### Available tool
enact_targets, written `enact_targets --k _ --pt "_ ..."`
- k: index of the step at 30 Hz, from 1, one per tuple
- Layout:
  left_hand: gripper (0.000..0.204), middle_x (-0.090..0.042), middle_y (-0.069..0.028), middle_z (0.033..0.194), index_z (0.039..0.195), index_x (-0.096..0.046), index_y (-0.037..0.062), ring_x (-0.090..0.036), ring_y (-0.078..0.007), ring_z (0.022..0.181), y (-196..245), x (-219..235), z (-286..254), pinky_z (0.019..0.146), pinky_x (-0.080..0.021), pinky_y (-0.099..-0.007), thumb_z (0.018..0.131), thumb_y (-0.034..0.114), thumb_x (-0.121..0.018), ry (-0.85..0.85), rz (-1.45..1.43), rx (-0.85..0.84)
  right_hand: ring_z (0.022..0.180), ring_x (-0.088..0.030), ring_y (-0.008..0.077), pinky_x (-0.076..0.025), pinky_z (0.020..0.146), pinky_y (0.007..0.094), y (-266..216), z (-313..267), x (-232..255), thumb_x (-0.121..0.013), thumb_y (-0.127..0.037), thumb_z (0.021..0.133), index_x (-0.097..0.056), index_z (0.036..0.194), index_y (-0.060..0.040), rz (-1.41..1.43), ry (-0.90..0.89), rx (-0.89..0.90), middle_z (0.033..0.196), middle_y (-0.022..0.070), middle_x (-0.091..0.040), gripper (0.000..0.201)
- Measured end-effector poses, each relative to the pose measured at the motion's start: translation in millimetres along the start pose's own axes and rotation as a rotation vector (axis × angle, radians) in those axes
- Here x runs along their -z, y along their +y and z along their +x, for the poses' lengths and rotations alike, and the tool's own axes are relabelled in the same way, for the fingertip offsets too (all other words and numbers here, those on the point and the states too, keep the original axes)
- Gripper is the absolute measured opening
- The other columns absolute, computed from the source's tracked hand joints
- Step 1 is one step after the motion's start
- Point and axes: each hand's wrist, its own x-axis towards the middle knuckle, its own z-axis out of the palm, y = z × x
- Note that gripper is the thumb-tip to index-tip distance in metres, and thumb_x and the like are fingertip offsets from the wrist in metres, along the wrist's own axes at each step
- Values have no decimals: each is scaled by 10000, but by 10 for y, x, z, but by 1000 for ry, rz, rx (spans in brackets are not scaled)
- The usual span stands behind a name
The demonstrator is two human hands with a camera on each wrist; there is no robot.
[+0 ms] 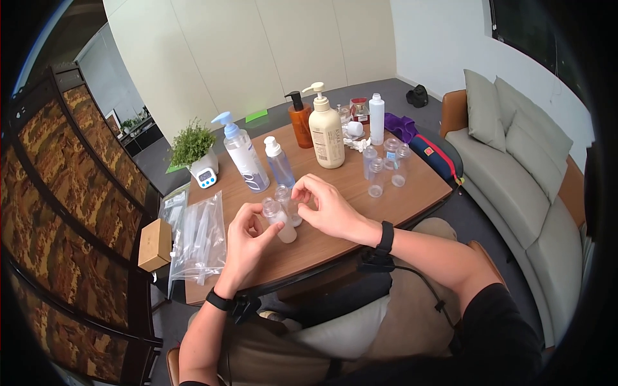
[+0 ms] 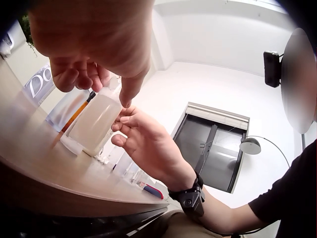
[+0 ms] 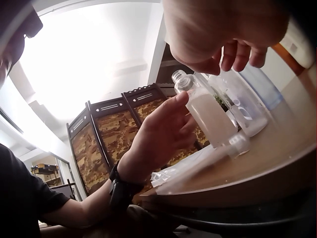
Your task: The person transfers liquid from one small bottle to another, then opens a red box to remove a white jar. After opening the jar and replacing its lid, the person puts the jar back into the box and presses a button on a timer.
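The person's left hand (image 1: 248,235) has its fingers curled round a small clear bottle (image 1: 279,222) of cloudy liquid, near the front edge of the desk (image 1: 322,248); the bottle's neck is uncapped. The right hand (image 1: 329,209) hovers just beside it, fingers loosely bent and gripping nothing visible. Behind the held bottle is a second clear bottle (image 1: 283,193), with a blue-tinted pump bottle (image 1: 279,164) beyond.

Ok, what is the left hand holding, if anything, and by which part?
The left hand holds a small clear bottle of cloudy liquid by its upper part, just below the neck.
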Motion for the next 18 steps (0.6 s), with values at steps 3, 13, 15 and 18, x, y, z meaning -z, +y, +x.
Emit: enact_targets --k 3,13,15,18 --pt "363 -536 29 867 1132 -713 -14 -437 -28 657 11 -18 -7 570 -362 -253 886 142 -930 -22 -48 13 972 -611 225 -541 895 384 5 -14 -12 -694 -35 916 -620 1113 -13 11 19 38 1080 89 -638 212" --pt "370 -537 25 1048 1222 -672 -31 -439 -12 707 -51 -51 -20 568 -355 -215 923 17 -884 -20 -229 -59 838 -547 93 -467 678 272 -216 -56 25 -730 -28 942 -659 1219 -42 78 -94 104 1129 25 -677 287" --pt "375 -536 18 1090 1233 -666 -35 -446 -14 719 -48 -52 -30 573 -364 -214 926 2 -877 -19 -247 -60 839 -546 89 -460 662 264 -232 -58 9 -737 -34 942 -664 1239 -45 82 -107 123 1149 27 -685 307" --pt "383 -539 17 1100 1256 -661 -37 -454 -16 735 -55 -76 -31 585 -372 -207 933 -12 -865 -11 -306 -93 819 -549 81 -458 661 259 -238 -59 -13 -762 -69 972 -676 1236 -33 92 -69 190 1102 27 -701 281"
